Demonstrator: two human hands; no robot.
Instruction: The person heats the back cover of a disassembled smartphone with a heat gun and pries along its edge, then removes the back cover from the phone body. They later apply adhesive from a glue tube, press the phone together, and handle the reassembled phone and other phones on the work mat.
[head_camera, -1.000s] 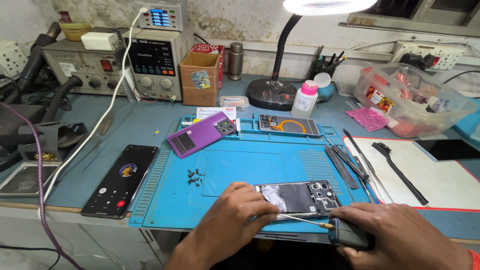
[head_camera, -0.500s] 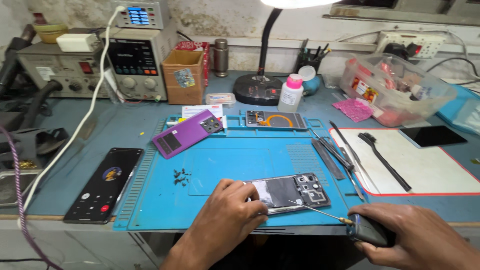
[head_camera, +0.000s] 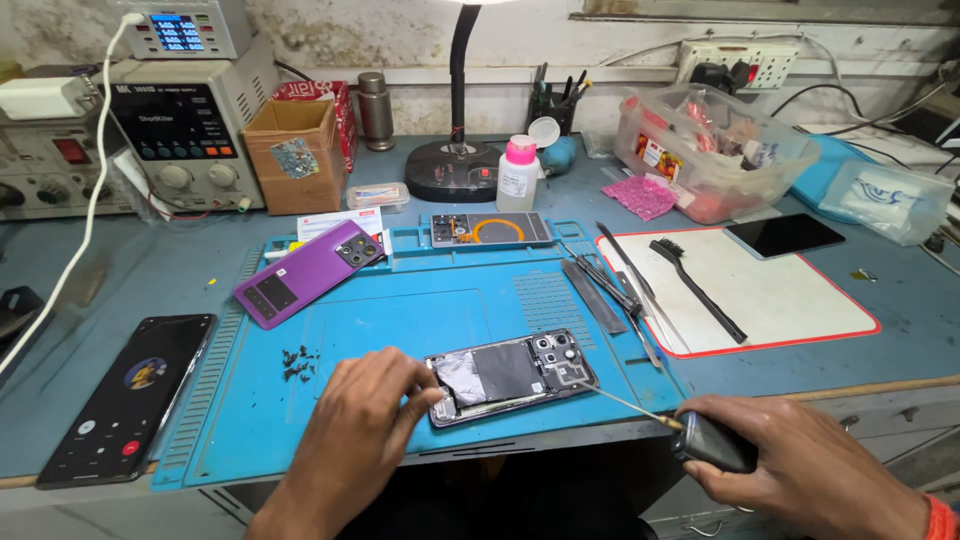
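Observation:
An opened phone (head_camera: 510, 377), its back off and insides showing, lies on the blue work mat (head_camera: 400, 320) near the front edge. My left hand (head_camera: 355, 430) rests on the mat and pins the phone's left end with its fingertips. In my right hand (head_camera: 800, 470) is a black-handled screwdriver (head_camera: 690, 432); its thin shaft reaches left to the phone's right end, by the camera block. A small heap of dark screws (head_camera: 297, 362) lies on the mat left of my left hand.
A purple back cover (head_camera: 310, 272) and a coil plate (head_camera: 490, 230) lie at the mat's far side. A black phone (head_camera: 128, 395) is at left, tweezers (head_camera: 610, 290) and a brush (head_camera: 697, 288) at right. Power supply (head_camera: 190, 130), cardboard box (head_camera: 292, 155), lamp base (head_camera: 455, 180), plastic tub (head_camera: 715, 150) behind.
The view has shifted right and down. My right hand has drawn back to the right with the screwdriver, its tip still at the phone's right end. My left hand stays on the phone.

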